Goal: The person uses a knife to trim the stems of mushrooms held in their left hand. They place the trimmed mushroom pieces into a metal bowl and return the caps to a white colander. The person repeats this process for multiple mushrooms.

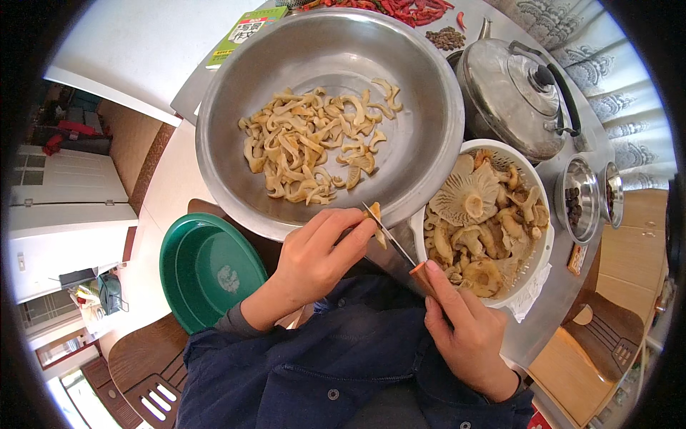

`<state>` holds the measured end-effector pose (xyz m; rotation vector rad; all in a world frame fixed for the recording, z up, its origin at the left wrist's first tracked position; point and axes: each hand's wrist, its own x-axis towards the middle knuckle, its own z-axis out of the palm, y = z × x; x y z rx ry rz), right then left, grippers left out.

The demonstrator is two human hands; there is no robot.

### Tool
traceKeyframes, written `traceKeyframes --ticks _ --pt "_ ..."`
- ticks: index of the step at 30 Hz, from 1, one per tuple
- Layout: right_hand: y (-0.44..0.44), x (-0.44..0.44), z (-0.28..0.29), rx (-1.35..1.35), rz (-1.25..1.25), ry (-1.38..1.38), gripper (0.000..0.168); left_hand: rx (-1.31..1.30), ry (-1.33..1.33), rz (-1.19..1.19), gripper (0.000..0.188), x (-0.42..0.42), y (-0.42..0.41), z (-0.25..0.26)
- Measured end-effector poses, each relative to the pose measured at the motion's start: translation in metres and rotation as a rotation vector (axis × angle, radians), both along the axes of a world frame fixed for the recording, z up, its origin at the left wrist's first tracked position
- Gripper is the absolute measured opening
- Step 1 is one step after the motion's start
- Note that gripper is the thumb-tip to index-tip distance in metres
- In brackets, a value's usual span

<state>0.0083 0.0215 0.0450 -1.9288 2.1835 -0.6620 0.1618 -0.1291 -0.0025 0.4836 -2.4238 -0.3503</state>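
My left hand (321, 257) pinches a piece of mushroom (378, 228) at the near rim of a large steel basin (429, 177). In my right hand (466, 327) is the wooden handle of a small knife (394, 238); its blade lies against the mushroom piece. Sliced mushroom strips (295, 145) are heaped inside the basin. Right of the basin, a white plastic colander (547, 252) holds whole mushrooms, with a large gilled cap (464, 193) on top.
Behind the colander stands a steel kettle (509, 96). Two small steel bowls (587, 182) with dark pieces are at the right. Dried red chilies (407, 12) lie at the back. A green plastic basin (182, 284) is lower left, near a wooden chair (139, 354).
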Motion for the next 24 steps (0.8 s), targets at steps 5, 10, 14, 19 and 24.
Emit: traceKeyframes --ticks 5,10,14,19,24 --pt "-0.007 0.001 -0.003 -0.020 0.020 0.045 0.048 -0.001 -0.023 -0.016 0.031 0.000 -0.001 0.001" --pt "-0.016 0.001 -0.006 0.005 0.026 0.019 0.047 -0.003 -0.043 -0.026 0.031 0.002 -0.001 0.003" --pt "-0.021 0.004 -0.001 0.061 0.000 -0.013 0.045 0.010 -0.083 -0.041 0.029 0.002 -0.002 0.004" --pt "-0.027 0.008 0.001 0.079 -0.005 0.028 0.042 -0.028 -0.119 -0.041 0.030 0.002 -0.001 0.006" --pt "-0.032 0.000 0.012 0.126 0.010 -0.007 0.041 -0.031 -0.104 -0.031 0.029 0.001 -0.002 0.006"
